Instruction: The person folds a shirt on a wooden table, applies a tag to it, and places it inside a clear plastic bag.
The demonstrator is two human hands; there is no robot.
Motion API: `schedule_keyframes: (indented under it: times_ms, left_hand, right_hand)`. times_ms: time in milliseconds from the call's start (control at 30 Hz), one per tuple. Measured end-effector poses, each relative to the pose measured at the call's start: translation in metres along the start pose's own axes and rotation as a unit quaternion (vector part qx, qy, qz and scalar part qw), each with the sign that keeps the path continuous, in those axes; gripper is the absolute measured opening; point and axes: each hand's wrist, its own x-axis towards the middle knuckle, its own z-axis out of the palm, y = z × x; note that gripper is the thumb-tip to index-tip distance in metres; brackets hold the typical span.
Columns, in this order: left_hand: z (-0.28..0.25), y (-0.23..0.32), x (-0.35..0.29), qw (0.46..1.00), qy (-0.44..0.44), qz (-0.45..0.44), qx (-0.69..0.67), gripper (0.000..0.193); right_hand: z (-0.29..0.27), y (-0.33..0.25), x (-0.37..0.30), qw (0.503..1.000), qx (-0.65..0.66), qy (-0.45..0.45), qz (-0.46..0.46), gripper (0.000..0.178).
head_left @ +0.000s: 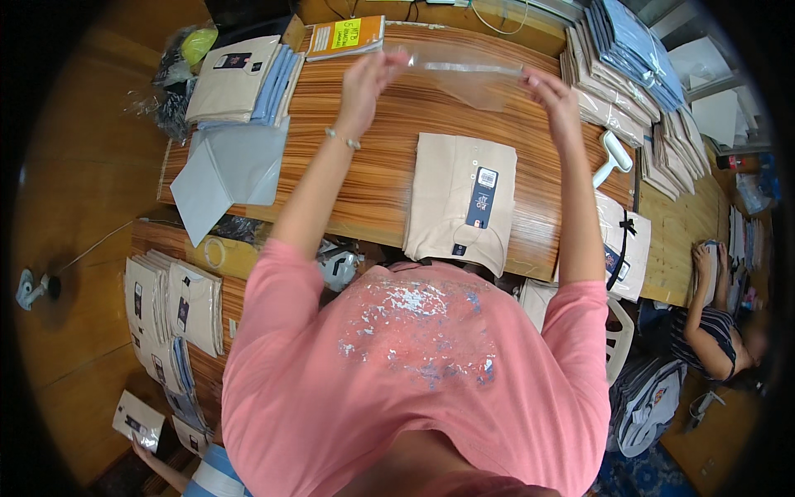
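Between my raised hands a see-through plastic bag (468,73) is stretched out above the far part of the table. My left hand (370,80) pinches one end of its edge, and the fingers of my right hand (553,98) close on the other end. The bag hangs flat and looks to have nothing in it. Nearer to me, a folded beige shirt (435,186) lies on the striped wooden table (352,195), its collar toward my body. A dark hang tag (482,197) rests on the shirt's front. Neither hand touches the shirt.
Folded shirts (224,99) and plastic sheets (258,166) sit at the left, beside an orange notebook (327,45). A white lint roller (611,157) lies near stacked bagged shirts (609,103) at the right. Other people work at lower left (157,464) and far right (704,335).
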Motion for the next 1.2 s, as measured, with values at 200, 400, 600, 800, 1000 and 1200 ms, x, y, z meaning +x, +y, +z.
schedule_keyframes:
  times_ms: [200,400,600,800,1000,1200]
  left_hand:
    - [-0.008,-0.09,-0.068,0.967,0.159,-0.19,-0.067,0.029]
    - [-0.017,-0.099,-0.076,0.936,0.124,-0.309,-0.111,0.041]
    - [-0.027,-0.092,-0.064,0.937,0.019,-0.343,-0.059,0.03]
    - [-0.035,-0.082,-0.059,0.941,-0.019,-0.337,-0.003,0.024]
    - [-0.028,-0.087,-0.056,0.947,-0.015,-0.318,0.036,0.018]
    - [-0.02,-0.1,-0.052,0.951,-0.044,-0.296,0.082,0.018]
  right_hand:
    - [0.019,0.071,-0.069,0.966,0.157,0.064,0.196,0.028]
    - [0.015,0.099,-0.081,0.839,0.402,0.035,0.365,0.023]
    - [0.014,0.109,-0.08,0.724,0.521,-0.082,0.445,0.017]
    - [0.021,0.099,-0.078,0.854,0.358,0.002,0.376,0.011]
    - [0.004,0.104,-0.068,0.908,0.27,0.037,0.319,0.007]
    - [-0.005,0.107,-0.062,0.928,0.198,0.081,0.304,0.014]
